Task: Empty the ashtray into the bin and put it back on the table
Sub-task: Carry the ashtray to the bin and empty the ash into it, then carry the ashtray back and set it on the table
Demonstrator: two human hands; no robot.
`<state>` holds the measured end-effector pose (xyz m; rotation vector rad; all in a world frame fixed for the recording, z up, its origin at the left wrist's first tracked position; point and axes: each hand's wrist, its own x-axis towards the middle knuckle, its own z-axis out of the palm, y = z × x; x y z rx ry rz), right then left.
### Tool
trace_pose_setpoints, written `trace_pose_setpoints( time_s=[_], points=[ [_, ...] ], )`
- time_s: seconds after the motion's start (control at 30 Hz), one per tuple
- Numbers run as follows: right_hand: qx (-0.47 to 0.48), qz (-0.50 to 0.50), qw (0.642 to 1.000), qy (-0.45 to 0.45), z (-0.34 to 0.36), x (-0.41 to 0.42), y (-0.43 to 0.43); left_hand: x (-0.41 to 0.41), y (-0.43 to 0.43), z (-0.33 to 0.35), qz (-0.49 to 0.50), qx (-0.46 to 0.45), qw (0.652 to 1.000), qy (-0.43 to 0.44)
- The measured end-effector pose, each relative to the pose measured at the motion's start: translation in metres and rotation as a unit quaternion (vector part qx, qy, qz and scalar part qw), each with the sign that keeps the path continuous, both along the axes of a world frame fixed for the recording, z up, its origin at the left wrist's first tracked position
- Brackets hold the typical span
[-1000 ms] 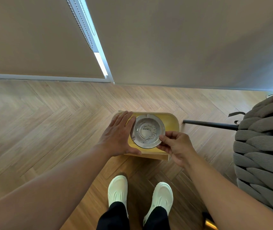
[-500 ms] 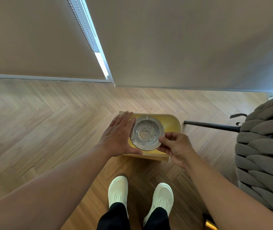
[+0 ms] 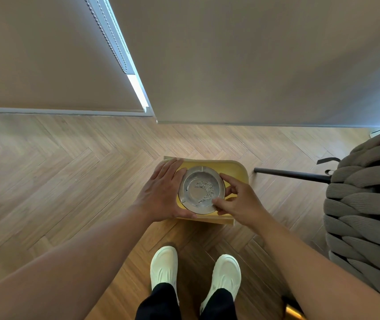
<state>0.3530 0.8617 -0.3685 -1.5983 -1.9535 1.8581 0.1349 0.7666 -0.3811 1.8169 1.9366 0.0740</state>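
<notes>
On your far left hangs a roller blind (image 3: 52,54) with its bead chain (image 3: 106,31), above the herringbone wood floor (image 3: 57,169). Your left hand (image 3: 161,192) cups the left rim of the round metal ashtray (image 3: 201,189), fingers flat and together. The ashtray sits level, a crescent of ash (image 3: 205,189) in its bowl, directly over the open yellow bin (image 3: 237,169) on the floor. Your right hand (image 3: 237,202) pinches the right rim between thumb and fingers. Your white shoes (image 3: 163,266) stand just short of the bin. To the right, a dark rod (image 3: 292,174) lies near the bin beside a chunky knitted pouf (image 3: 364,204).
</notes>
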Motion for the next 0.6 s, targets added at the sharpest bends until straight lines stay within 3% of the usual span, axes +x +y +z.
trace_pose_setpoints(
  time_s=[0.17,0.37,0.6],
  points=[
    [0.095,0.166,0.98,-0.049,0.005,0.001,0.0,0.001,-0.002,0.008,0.002,0.01,1.0,-0.014],
    [0.15,0.204,0.963,-0.09,0.03,-0.001,0.002,0.005,-0.006,0.029,0.01,0.015,1.0,-0.026],
    [0.15,0.223,0.956,-0.119,0.096,-0.001,-0.006,0.013,-0.016,0.089,0.037,-0.023,0.998,-0.048]
  ],
)
